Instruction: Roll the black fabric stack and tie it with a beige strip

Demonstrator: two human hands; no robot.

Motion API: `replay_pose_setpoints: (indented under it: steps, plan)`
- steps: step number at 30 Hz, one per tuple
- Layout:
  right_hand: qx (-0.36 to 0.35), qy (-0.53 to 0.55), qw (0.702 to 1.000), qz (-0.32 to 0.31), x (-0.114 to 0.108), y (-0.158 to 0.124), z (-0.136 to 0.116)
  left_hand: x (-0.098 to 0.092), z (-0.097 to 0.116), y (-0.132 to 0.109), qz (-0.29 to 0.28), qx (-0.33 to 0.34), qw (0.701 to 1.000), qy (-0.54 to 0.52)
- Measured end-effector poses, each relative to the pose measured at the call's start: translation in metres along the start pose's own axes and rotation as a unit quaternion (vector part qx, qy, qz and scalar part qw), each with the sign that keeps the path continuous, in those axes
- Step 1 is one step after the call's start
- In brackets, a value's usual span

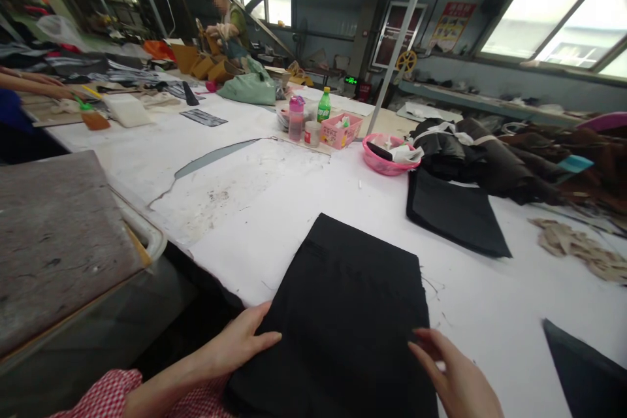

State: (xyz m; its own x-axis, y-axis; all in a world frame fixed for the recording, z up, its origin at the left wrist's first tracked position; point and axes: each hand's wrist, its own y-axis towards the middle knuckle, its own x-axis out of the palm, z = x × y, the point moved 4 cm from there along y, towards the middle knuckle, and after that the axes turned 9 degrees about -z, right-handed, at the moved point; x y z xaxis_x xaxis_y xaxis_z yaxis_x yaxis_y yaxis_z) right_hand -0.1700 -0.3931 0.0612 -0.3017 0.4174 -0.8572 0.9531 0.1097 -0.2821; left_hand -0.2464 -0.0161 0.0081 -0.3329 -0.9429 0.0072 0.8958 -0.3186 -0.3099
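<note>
A stack of black fabric pieces point(353, 313) lies in front of me at the near edge of the white table. My left hand point(245, 338) grips its left edge, thumb on top and the other fingers partly hidden at the side. Over the stack's right edge, my right hand point(448, 366) is closed in a pinch, thumb and index fingertips almost together. Whatever sits between those fingertips is too small to make out. A second black stack point(455, 215) rests farther back on the right, and part of another black piece point(588, 372) shows at the lower right.
Behind the stack stand a pink basin point(389, 160), a pink basket point(341, 132), a green bottle point(324, 106) and a pink-lidded bottle point(296, 119). Dark cloth point(499, 150) is heaped at the right. A brown board point(59, 235) borders the left. Co-workers point(238, 26) work across the table.
</note>
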Motion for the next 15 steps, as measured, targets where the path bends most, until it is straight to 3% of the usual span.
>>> replay_pose_setpoints:
  steps: [3, 6, 11, 15]
  plan:
    - [-0.109, -0.1, 0.989, 0.004, 0.0, 0.043, -0.042, 0.001, -0.006, 0.0, 0.005, 0.004, 1.0, -0.006]
    - [-0.159, -0.162, 0.974, -0.018, 0.008, 0.073, -0.064, 0.002, -0.008, -0.001, 0.005, 0.006, 1.0, -0.003]
    - [-0.157, -0.19, 0.968, -0.045, 0.011, 0.098, -0.068, 0.002, 0.001, -0.001, 0.008, -0.023, 0.999, 0.029]
    - [-0.158, -0.19, 0.966, -0.073, 0.005, 0.112, -0.07, 0.005, 0.016, 0.0, -0.038, -0.018, 0.999, 0.014]
